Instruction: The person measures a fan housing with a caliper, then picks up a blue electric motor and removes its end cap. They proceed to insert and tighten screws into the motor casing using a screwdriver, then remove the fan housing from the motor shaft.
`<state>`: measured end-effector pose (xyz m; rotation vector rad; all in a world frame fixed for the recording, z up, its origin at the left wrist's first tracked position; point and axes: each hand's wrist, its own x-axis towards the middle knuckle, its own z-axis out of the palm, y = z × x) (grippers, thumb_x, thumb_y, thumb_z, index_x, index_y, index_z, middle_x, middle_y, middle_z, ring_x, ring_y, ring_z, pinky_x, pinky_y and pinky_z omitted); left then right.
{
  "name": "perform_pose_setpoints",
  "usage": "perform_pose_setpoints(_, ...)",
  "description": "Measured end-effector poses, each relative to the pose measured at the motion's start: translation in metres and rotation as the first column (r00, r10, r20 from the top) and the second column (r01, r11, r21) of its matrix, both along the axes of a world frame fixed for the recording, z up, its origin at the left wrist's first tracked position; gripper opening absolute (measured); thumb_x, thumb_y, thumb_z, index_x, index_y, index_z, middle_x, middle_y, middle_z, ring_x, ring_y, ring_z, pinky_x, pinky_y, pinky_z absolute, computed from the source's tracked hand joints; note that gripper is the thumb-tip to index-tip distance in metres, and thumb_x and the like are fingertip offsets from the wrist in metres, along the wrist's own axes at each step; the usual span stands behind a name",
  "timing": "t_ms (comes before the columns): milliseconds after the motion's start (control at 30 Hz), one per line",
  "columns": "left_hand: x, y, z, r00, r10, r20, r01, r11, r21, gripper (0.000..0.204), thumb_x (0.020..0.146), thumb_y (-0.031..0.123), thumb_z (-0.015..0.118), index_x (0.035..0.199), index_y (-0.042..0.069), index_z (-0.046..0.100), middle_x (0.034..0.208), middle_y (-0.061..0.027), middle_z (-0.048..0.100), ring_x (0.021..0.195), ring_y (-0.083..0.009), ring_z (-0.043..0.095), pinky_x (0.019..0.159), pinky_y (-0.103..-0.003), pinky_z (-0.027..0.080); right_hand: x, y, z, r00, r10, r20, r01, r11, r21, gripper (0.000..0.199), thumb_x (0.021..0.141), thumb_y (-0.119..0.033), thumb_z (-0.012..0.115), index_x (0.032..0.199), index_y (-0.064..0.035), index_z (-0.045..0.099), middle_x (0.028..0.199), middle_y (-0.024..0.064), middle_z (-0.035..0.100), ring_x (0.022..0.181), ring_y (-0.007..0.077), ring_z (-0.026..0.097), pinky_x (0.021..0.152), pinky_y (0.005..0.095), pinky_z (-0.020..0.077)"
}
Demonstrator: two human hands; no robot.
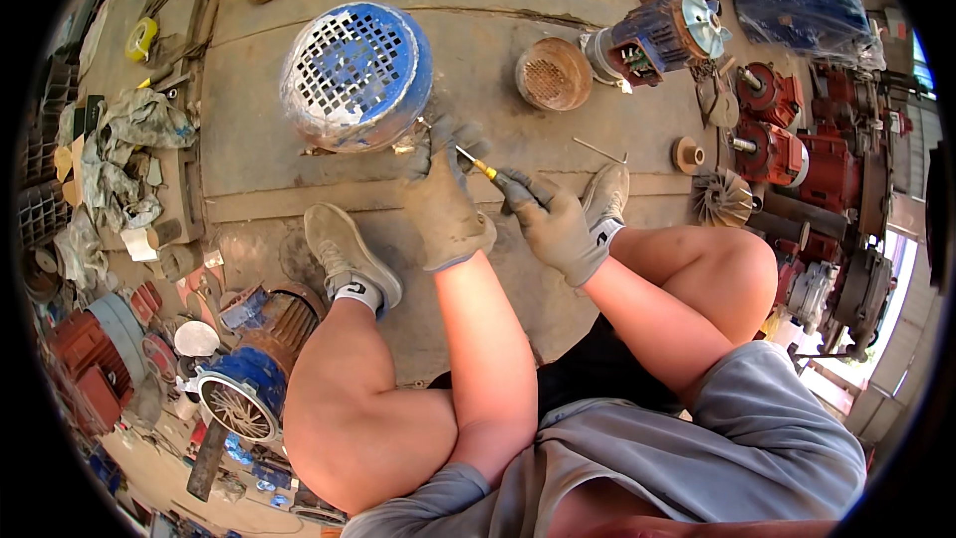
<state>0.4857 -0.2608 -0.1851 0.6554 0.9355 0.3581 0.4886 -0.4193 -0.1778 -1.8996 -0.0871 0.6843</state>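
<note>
Both my hands wear grey work gloves with dark fingers. In my right hand (553, 224) is a screwdriver (484, 168) with a yellow collar on its handle, its shaft pointing up and left toward my other hand. My left hand (445, 194) is closed near the shaft's tip, its fingers partly blurred; what they pinch is too small to make out. Just beyond it stands a blue and white motor fan cover (356, 70) with a square-holed grille, its paint worn and chipped. The left fingertips are close to the cover's lower right edge; contact cannot be told.
A rusty round dish (554, 74) and a blue motor with a pale fan (662, 35) lie beyond my right hand. A thin rod (600, 150) rests near my right shoe. Red motors (772, 154) line the right side; another blue motor (254, 369) sits by my left leg.
</note>
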Motion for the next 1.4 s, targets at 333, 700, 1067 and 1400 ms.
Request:
perform_pose_setpoints(333,0.005,0.004,0.002,0.999,-0.027,0.046,0.032,0.995,-0.095,0.029,0.109,0.011,0.071,0.129,-0.009,0.069,0.103,-0.0177,0.080,0.083,-0.0237,0.077,0.071,-0.035,0.064,-0.021,-0.002,0.013,0.693,-0.450,-0.563,0.626,0.763,0.161,0.040,0.118,-0.025,0.048,0.149,-0.0004,0.058,0.099,0.0103,0.069,0.069,0.0173,0.057,0.068,0.0311,0.0480)
perform_pose_setpoints(700,0.009,0.008,0.012,0.995,0.082,-0.052,-0.087,0.992,-0.090,0.025,0.106,0.003,0.072,0.123,-0.014,0.068,0.099,-0.0191,0.079,0.078,-0.0241,0.077,0.067,-0.035,0.066,-0.018,-0.009,0.017,0.802,-0.366,-0.471,0.486,0.859,0.160,0.050,0.120,-0.035,0.045,0.155,-0.0008,0.055,0.100,0.0091,0.072,0.072,0.0167,0.062,0.068,0.0307,0.0495)
perform_pose_setpoints(1067,0.007,0.006,-0.006,0.999,0.037,-0.031,-0.037,0.999,0.012,0.019,0.106,0.007,0.072,0.117,-0.008,0.072,0.096,-0.0152,0.081,0.077,-0.0178,0.074,0.071,-0.033,0.063,-0.010,-0.005,0.024,0.896,-0.276,-0.348,0.344,0.927,0.149,0.049,0.117,-0.039,0.057,0.149,-0.0025,0.060,0.081,0.0029,0.065,0.065,0.0149,0.059,0.057,0.0310,0.0459)
perform_pose_setpoints(1400,-0.009,0.012,0.011,0.923,-0.383,-0.041,0.381,0.923,-0.047,0.026,0.110,0.011,0.066,0.127,-0.007,0.074,0.109,-0.0189,0.083,0.093,-0.0230,0.081,0.081,-0.034,0.067,0.006,-0.029,-0.002,0.873,-0.108,-0.476,0.199,0.969,0.145,0.060,0.116,-0.057,0.053,0.135,-0.0018,0.066,0.070,0.0043,0.059,0.054,0.0172,0.055,0.053,0.0331,0.0431)
